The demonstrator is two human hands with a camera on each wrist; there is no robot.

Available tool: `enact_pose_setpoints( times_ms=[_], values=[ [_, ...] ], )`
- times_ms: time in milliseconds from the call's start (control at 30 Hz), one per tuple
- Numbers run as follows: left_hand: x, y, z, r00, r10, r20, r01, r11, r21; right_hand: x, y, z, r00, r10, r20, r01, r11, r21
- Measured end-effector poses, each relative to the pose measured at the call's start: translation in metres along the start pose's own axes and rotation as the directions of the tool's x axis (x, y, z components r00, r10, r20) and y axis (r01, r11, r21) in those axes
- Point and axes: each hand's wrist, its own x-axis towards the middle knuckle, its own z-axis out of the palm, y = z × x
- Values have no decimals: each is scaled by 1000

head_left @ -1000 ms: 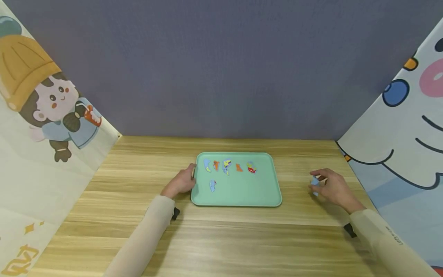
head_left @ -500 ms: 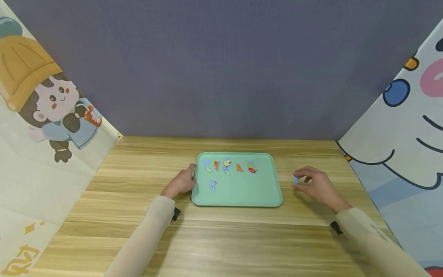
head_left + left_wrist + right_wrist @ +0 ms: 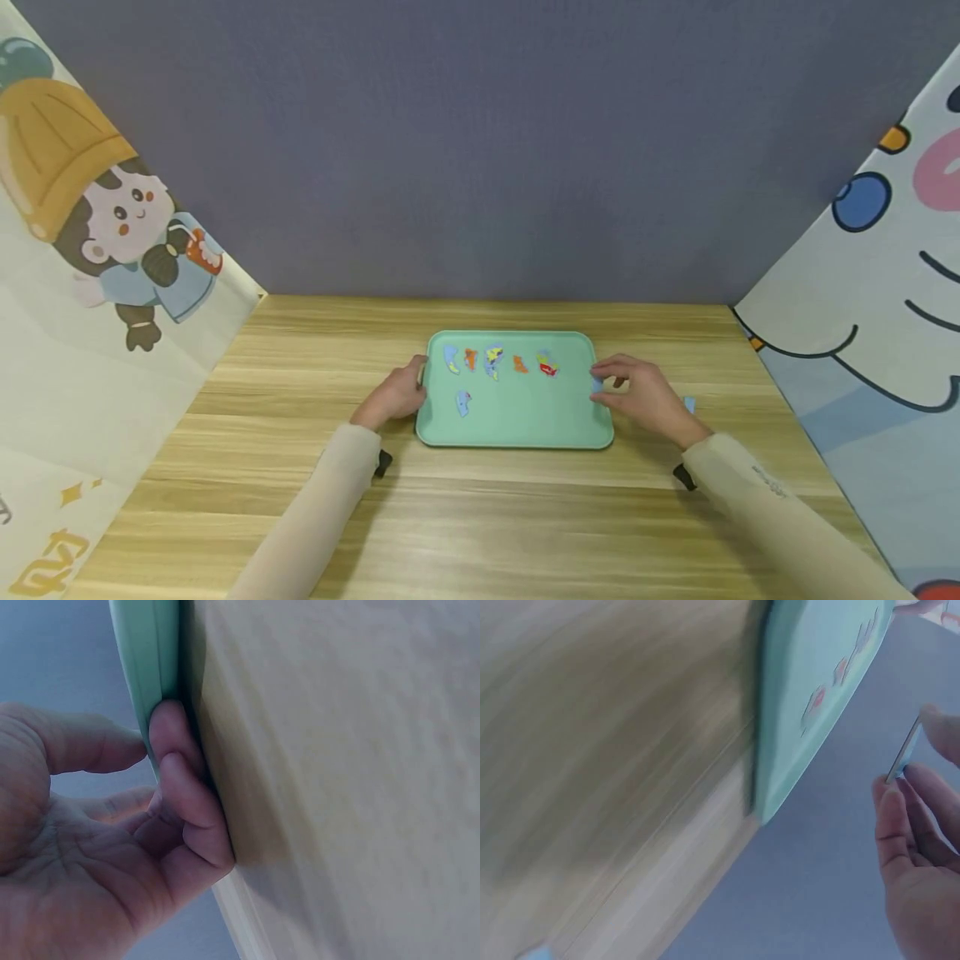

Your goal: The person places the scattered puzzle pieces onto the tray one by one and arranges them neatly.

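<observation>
A mint-green tray (image 3: 540, 421) lies on the wooden table. My left hand (image 3: 393, 393) grips its left edge; in the left wrist view, the thumb (image 3: 105, 744) is at the rim and the fingers curl beneath it. At the tray's right edge, my right hand (image 3: 647, 402) pinches a thin light-blue puzzle piece (image 3: 597, 384) between thumb and fingers. The right wrist view shows this piece (image 3: 904, 752) edge-on, held up off the surface. Several puzzle pieces make a row along the tray's far side, among them a red-and-yellow one (image 3: 547, 364). One blue piece (image 3: 463, 403) sits below that row.
Another light-blue piece (image 3: 689, 404) lies on the table (image 3: 525, 525) beyond the tray's right side, partly behind my right wrist. A grey-blue partition (image 3: 487, 150) rises at the table's back. Printed cartoon panels stand left (image 3: 45, 375) and right (image 3: 855, 333).
My right hand has moved left with the light-blue puzzle piece, from the table's right side to the tray's right edge. The left hand has stayed on the tray.
</observation>
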Motion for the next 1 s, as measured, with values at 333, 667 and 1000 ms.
enact_pose_setpoints(
  times_ms=[333,667,1000],
  values=[
    [-1,1,0,1000,16,-6,-16,1000,6,26,-34,33,992,-46,120,37,997,74],
    [-1,0,-1,1000,17,-3,-17,1000,-4,48,-57,69,973,-41,226,21,996,92],
    [0,0,0,1000,6,3,-6,1000,4,65,-72,103,945,-16,327,10,1000,19]
  ],
)
